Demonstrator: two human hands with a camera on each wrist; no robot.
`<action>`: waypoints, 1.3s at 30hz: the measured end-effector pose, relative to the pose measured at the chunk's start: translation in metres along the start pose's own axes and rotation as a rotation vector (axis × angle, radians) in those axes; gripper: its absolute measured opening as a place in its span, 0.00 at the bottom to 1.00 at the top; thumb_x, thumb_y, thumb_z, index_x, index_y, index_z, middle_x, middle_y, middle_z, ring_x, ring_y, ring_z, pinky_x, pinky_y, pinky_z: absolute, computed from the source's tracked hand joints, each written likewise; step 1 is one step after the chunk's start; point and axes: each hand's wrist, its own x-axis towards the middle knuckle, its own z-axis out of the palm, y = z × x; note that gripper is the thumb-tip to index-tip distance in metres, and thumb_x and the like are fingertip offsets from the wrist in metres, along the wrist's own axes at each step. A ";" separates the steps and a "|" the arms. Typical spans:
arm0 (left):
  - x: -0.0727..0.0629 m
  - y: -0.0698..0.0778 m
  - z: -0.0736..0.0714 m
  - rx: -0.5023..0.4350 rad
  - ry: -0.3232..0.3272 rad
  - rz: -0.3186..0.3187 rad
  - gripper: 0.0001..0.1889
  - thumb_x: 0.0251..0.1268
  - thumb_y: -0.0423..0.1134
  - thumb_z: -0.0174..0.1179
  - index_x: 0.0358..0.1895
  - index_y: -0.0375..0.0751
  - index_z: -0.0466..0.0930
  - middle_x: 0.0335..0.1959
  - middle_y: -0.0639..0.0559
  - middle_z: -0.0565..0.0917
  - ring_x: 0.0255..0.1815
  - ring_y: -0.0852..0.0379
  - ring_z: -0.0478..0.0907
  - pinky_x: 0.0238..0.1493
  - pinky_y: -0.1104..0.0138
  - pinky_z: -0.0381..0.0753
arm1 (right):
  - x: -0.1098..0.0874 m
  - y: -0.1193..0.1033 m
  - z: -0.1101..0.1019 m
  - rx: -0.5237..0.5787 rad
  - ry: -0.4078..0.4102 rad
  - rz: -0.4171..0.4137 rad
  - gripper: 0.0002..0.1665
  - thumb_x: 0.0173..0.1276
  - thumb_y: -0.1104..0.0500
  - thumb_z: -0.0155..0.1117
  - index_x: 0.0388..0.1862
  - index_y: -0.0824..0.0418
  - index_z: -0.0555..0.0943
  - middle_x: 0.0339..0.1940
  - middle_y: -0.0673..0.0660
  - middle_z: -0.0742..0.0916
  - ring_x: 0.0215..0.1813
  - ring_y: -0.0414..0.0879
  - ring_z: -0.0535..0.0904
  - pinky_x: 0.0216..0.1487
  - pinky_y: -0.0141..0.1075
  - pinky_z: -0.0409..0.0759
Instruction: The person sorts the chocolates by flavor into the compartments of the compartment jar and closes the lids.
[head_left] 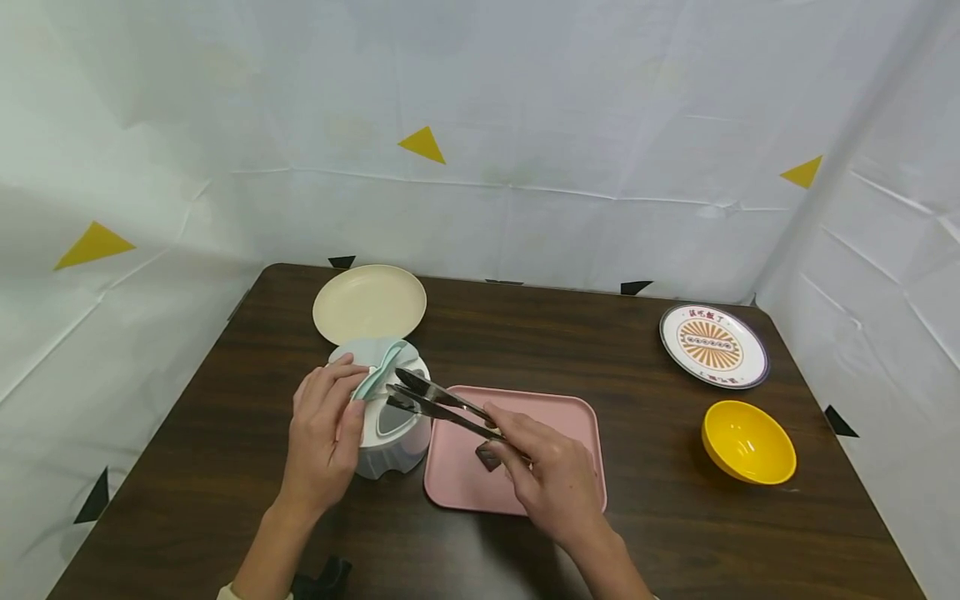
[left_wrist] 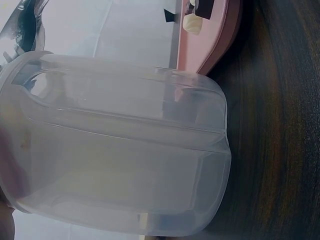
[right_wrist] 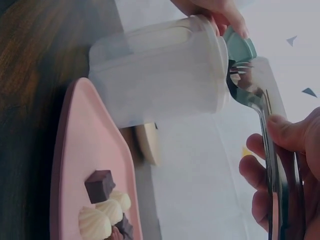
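Observation:
My left hand pinches the teal flap on the lid of a translucent white container, and the flap stands raised. In the right wrist view, thumb and fingers grip it at the container's top. My right hand holds a fork and a metal table knife together by their handles. Their tips reach over the lid, close beside the raised flap. Under the right hand lies a pink tray carrying a dark chocolate cube and cream-coloured swirled sweets.
Behind the container lies a cream plate. A white plate with an orange pattern stands at the back right, with a yellow bowl in front of it. White sheeting encloses the back and sides of the dark wooden table.

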 end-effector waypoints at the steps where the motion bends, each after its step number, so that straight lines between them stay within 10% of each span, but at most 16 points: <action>1: 0.000 0.000 0.000 0.000 0.001 0.002 0.17 0.68 0.41 0.48 0.48 0.36 0.83 0.49 0.45 0.82 0.62 0.41 0.72 0.66 0.44 0.55 | 0.000 0.000 -0.001 -0.011 -0.001 -0.003 0.26 0.63 0.57 0.70 0.62 0.50 0.81 0.48 0.43 0.87 0.32 0.32 0.77 0.30 0.28 0.74; 12: 0.000 -0.001 0.000 -0.006 0.001 0.004 0.17 0.68 0.41 0.48 0.48 0.36 0.83 0.50 0.45 0.81 0.62 0.41 0.72 0.65 0.42 0.55 | 0.002 -0.003 0.005 -0.043 0.057 -0.078 0.26 0.62 0.60 0.70 0.61 0.50 0.82 0.50 0.44 0.87 0.37 0.36 0.83 0.31 0.35 0.78; 39: 0.000 -0.001 0.001 -0.003 0.011 0.020 0.17 0.68 0.42 0.48 0.47 0.36 0.83 0.48 0.44 0.82 0.61 0.40 0.73 0.65 0.44 0.56 | -0.006 0.009 -0.009 -0.061 0.000 0.041 0.30 0.61 0.56 0.72 0.64 0.51 0.79 0.48 0.42 0.86 0.36 0.32 0.79 0.32 0.34 0.78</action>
